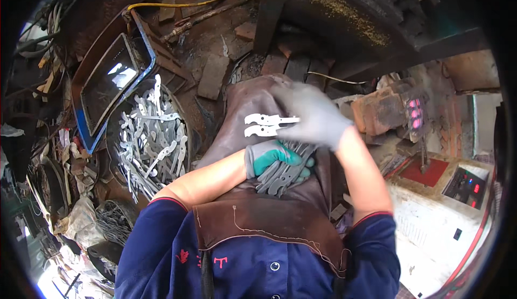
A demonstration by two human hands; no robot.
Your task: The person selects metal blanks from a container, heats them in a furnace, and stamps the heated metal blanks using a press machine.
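Both my hands wear grey gloves. My left hand (274, 156), its glove coated green on palm and fingers, is closed around a bundle of flat, dark grey metal blanks (283, 178) in my lap. Above it, my right hand (318, 113) is smeared by motion. Two bright, shaped metal blanks (265, 125) lie side by side at its fingertips, over the brown leather apron (231, 121). Whether the right fingers grip these blanks is unclear. To my left, a round container holds a heap of similar loose metal blanks (153, 137).
A blue-edged metal frame (145, 43) stands beyond the heap. Bricks (214, 76) lie on the ground ahead. At right, a brick block (379, 110) has glowing pink spots (414, 113) beside it, near a white machine cabinet (425, 229) with a red plate and lit panel.
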